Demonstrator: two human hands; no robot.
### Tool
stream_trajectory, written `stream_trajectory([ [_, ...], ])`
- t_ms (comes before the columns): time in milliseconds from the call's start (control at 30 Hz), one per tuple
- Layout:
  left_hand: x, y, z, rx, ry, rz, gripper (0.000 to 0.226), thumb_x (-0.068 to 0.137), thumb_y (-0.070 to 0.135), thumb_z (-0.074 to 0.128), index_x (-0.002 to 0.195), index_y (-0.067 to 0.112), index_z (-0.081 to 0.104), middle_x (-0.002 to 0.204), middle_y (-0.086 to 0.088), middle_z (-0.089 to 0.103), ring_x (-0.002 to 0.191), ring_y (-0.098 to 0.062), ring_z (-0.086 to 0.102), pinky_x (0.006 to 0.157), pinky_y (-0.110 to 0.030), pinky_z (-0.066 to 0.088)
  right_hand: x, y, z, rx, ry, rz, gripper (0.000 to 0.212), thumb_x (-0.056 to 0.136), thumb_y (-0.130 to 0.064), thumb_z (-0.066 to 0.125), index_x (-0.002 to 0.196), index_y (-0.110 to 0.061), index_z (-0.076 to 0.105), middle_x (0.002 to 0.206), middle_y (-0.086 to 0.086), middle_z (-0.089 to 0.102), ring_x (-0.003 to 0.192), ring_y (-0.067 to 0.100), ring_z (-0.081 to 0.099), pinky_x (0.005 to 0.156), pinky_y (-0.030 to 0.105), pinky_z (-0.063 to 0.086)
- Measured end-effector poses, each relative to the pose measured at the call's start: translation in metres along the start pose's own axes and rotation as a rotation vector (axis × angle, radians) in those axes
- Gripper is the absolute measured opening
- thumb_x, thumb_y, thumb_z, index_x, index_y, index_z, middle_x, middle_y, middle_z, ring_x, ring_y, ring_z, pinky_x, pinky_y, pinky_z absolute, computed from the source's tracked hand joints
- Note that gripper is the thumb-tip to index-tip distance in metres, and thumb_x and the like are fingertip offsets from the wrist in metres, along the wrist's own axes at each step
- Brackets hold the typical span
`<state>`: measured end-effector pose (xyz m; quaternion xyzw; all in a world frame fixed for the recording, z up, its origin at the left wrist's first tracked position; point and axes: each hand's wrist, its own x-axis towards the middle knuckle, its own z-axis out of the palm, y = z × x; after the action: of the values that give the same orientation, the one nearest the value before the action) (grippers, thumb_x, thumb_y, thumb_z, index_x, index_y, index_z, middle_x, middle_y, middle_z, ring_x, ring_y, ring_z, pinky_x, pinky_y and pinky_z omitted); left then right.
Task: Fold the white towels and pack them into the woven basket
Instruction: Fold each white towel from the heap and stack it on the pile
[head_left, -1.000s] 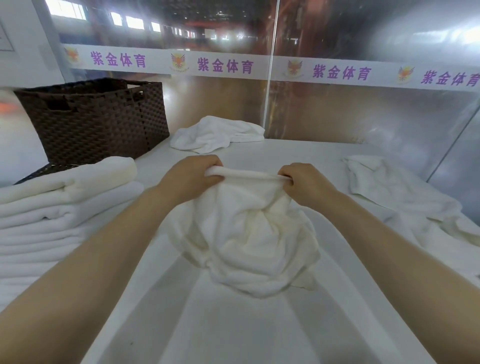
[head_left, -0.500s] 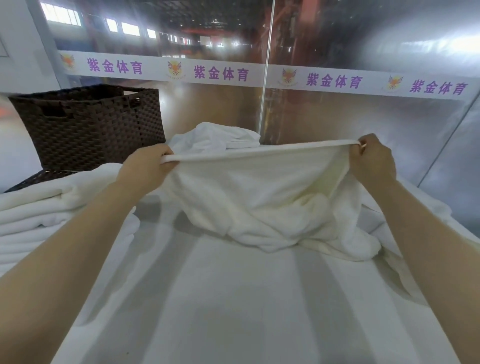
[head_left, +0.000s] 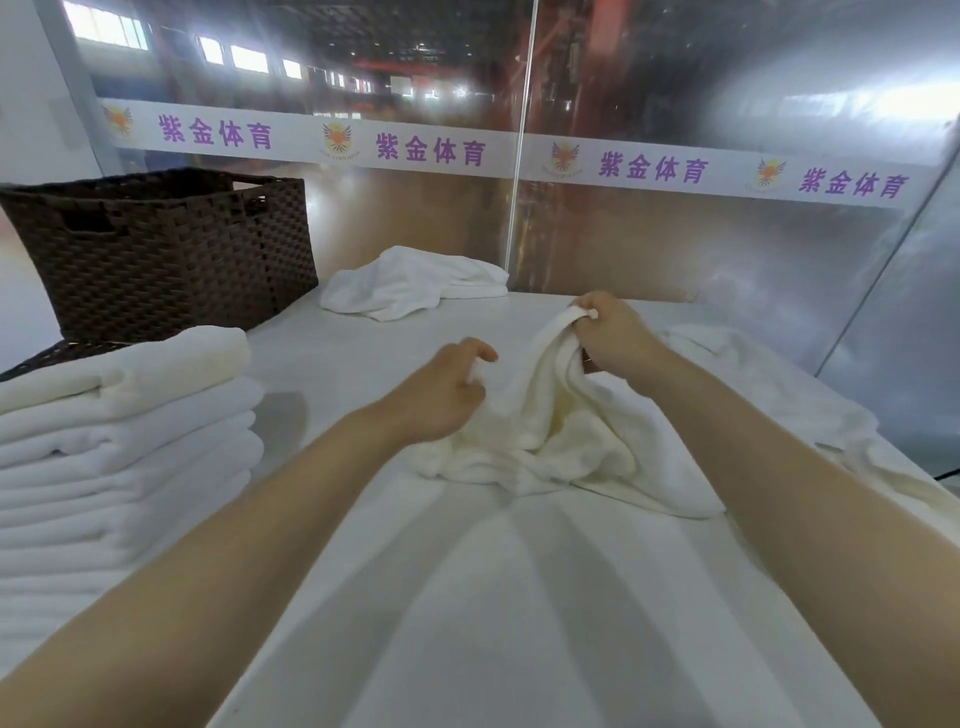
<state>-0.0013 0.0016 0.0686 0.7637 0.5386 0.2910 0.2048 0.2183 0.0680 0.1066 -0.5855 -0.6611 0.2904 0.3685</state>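
A white sheet (head_left: 519, 597) covers the tabletop, creased lengthwise. Past the far edge stand clear glossy panels (head_left: 701, 249) carrying a white banner (head_left: 519, 156) with purple characters and winged emblems. A white wall (head_left: 31, 104) rises at the far-left corner.

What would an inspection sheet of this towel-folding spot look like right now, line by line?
Surface: white table, covered in white cloth.
Job's things: crumpled white towel at centre; stack of folded towels at left; woven basket at back left, contents not visible.
Clutter: loose towel at the back; more loose towels at right.
Hands: left hand grips the crumpled white towel low; right hand pinches its raised edge.
Cables: a thin dark line at the right edge, too small to tell.
Surroundings: reflective panels with a white banner of purple characters.
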Motion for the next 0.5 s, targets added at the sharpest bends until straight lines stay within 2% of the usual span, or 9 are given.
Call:
stream_trajectory([
  [67,-0.001,-0.003,0.026,0.037,-0.092,-0.01,0.048,0.091,0.005,0.044,0.136,0.023,0.045,0.132,-0.001,0.046,0.115,-0.018,0.05,0.086,-0.024,0.036,-0.002,0.011,0.004,0.018,0.008,0.058,0.03,0.096,-0.015,0.046,0.125,-0.018,0.05,0.102,0.01,0.066,0.09,0.026,0.066,0.082,0.043,0.059],
  [133,-0.006,-0.008,0.053,0.044,-0.141,0.006,0.049,0.09,0.006,0.048,0.136,0.024,0.046,0.131,0.001,0.051,0.112,-0.017,0.053,0.085,-0.024,0.041,-0.009,0.024,0.002,-0.062,0.012,0.079,0.048,0.093,-0.014,0.052,0.139,-0.019,0.038,0.106,0.002,0.058,0.095,0.024,0.059,0.089,0.039,0.051],
  [200,-0.012,-0.014,0.077,0.027,-0.153,0.034,0.044,0.092,0.012,0.052,0.134,0.023,0.049,0.131,0.002,0.055,0.114,-0.015,0.055,0.086,-0.025,0.045,-0.021,0.041,-0.001,-0.263,0.055,-0.034,0.059,0.093,-0.015,0.056,0.146,-0.017,0.029,0.121,0.004,0.05,0.109,0.024,0.053,0.095,0.038,0.044],
  [267,-0.018,-0.023,0.095,0.023,-0.138,0.045,0.039,0.094,0.016,0.054,0.132,0.021,0.051,0.128,0.004,0.057,0.114,-0.013,0.055,0.086,-0.022,0.044,-0.034,0.064,-0.001,-0.411,0.178,-0.268,0.05,0.09,-0.008,0.057,0.137,-0.012,0.041,0.131,0.007,0.05,0.12,0.026,0.048,0.1,0.037,0.04],
  [333,-0.021,-0.035,0.11,0.053,-0.087,0.073,0.034,0.095,0.017,0.054,0.129,0.018,0.052,0.126,0.005,0.058,0.114,-0.011,0.054,0.089,-0.019,0.041,-0.045,0.087,-0.001,-0.482,0.25,-0.399,0.034,0.085,0.005,0.051,0.115,-0.01,0.053,0.113,0.005,0.057,0.105,0.026,0.053,0.09,0.037,0.046],
  [400,-0.021,-0.045,0.12,0.105,0.002,0.149,0.028,0.094,0.014,0.056,0.122,0.016,0.057,0.118,0.004,0.062,0.108,-0.012,0.058,0.085,-0.019,0.04,-0.052,0.107,-0.002,-0.545,0.203,-0.329,0.035,0.082,0.012,0.045,0.107,-0.012,0.056,0.102,0.0,0.056,0.095,0.024,0.054,0.08,0.032,0.045],
  [500,-0.017,-0.056,0.132,0.221,0.098,0.249,0.025,0.085,0.016,0.066,0.109,0.016,0.06,0.1,0.002,0.062,0.095,-0.022,0.06,0.078,-0.025,0.037,-0.056,0.13,-0.003,-0.591,0.099,-0.064,0.036,0.088,0.004,0.045,0.12,-0.011,0.051,0.111,0.006,0.058,0.098,0.025,0.056,0.08,0.033,0.045],
])
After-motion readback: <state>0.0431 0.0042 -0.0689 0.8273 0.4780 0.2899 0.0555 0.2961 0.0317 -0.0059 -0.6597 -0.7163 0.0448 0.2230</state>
